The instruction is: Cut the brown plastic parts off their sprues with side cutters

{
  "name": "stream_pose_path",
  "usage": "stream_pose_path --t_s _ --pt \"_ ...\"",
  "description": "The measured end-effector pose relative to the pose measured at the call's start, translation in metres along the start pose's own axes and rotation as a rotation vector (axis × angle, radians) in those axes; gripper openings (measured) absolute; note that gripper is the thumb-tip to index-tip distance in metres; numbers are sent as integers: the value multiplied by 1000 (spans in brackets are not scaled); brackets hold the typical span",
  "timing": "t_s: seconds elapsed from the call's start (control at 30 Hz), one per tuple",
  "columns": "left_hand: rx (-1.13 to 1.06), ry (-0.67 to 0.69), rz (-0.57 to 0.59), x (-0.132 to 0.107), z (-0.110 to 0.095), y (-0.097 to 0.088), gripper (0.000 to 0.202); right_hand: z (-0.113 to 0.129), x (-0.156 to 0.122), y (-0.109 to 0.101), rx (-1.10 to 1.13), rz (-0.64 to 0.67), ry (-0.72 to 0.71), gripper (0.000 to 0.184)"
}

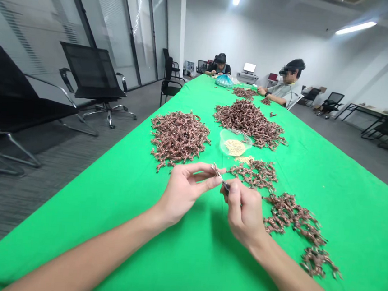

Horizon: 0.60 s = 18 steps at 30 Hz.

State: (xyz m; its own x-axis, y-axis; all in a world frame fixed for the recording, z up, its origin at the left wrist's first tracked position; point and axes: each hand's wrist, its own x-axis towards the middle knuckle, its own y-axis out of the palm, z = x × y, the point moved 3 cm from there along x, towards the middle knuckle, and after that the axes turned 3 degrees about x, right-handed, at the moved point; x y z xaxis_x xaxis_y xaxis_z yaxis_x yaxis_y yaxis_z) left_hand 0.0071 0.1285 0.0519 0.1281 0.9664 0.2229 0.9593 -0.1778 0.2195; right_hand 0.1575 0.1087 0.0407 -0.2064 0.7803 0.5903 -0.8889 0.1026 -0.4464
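Thumb and forefinger of the left hand (183, 192) pinch a small copper-brown branched piece (215, 169) at its lower end, with the other fingers curled loosely beside them. The right hand (244, 213) is closed to a tight pinch on a slim metal tool (223, 183), dark at the grip and silvery toward the tip, though its exact kind is too small to tell. The tool's tip meets the branched piece in the air between the hands, above a green cloth-covered table (342, 231). Just beyond the hands and to the right lies a loose scatter of the same pieces (254, 174), and a looser trail (292, 217) runs toward the near right. A large heap (179, 137) sits on the left, and another (250, 123) lies farther along the right side. Between them, near the hands, stands a clear plastic bowl (235, 142) holding pale granules (234, 147), with a few more spilled (245, 159) just in front of it. Toward the far end are a smaller heap (244, 92) and a blue plastic bag (224, 81). Two co-workers sit there, one at the end (219, 65) and one along the right edge (288, 81), whose hands (261, 91) rest near the pieces. Black office chairs (92, 71) stand on the left by a glass partition (122, 30).
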Motion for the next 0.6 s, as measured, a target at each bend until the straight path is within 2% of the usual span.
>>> stream_pose_path --t_s 0.3,0.6 --pt "-39 -95 -41 0 2 -2 23 -7 1 -3 77 -23 49 36" --pt "-32 -98 -27 1 1 -4 23 -3 2 -12 -108 -104 -109 20"
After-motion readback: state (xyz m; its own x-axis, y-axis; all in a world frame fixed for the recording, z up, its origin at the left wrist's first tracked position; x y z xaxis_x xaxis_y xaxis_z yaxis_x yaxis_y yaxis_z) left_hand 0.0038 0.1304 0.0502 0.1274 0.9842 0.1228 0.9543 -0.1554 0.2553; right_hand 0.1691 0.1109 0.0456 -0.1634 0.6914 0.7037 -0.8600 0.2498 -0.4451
